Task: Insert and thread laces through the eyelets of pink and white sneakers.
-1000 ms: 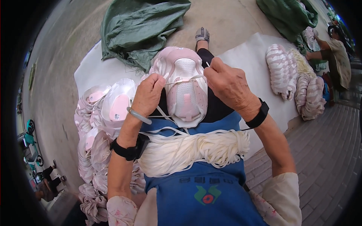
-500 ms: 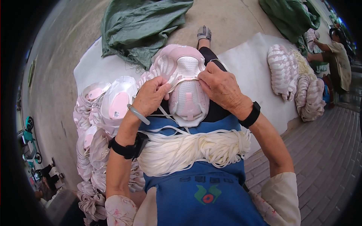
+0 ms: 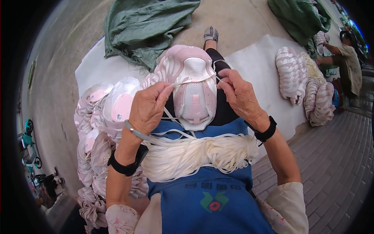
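Left hand fingers pinched together on a white lace; right hand fingers clamped on the same lace, which runs taut between them. Directly beneath the fingers, a pink and white shoe upper rests on the person's lap. Nearer the wrists, a bundle of white laces lies across the blue apron. Stacked pink uppers sit beside the left fingers

Two hands working: left hand, right hand. One pink-white shoe upper lying on lap. One bundle of white laces. Two green tarps lying. Two stacks of finished uppers sitting right. One heap of uppers piling left, too many to count. One other person sitting.
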`<state>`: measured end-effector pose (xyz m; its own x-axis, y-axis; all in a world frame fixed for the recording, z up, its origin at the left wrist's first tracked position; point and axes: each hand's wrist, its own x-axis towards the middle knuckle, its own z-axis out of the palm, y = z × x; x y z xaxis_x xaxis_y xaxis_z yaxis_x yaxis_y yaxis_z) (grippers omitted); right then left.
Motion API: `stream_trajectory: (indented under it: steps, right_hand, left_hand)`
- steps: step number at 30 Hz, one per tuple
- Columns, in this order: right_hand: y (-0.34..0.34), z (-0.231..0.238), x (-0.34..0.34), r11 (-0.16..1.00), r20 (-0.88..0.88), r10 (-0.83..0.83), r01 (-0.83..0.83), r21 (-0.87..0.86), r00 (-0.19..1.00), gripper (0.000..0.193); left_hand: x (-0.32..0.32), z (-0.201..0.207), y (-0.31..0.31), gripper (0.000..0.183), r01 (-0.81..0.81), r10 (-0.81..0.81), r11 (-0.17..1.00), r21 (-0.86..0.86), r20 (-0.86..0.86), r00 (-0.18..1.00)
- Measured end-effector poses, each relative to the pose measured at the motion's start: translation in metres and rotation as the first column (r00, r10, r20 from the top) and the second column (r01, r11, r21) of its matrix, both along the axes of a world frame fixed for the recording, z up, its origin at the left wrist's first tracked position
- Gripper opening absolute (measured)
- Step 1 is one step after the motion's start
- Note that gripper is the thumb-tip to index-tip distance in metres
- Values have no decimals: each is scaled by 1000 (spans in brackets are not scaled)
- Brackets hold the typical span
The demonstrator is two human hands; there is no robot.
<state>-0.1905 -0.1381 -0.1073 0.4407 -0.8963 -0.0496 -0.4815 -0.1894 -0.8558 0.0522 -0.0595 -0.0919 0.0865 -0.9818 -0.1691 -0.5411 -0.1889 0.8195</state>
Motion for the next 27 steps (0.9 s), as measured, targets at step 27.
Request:
stream_trajectory:
  steps: [27]
  right_hand:
    - [-17,-8,33,931,-358,157,-258,-257,921,13]
  left_hand:
    - [-1,-42,-25,25,-71,75,996,63,-72,995]
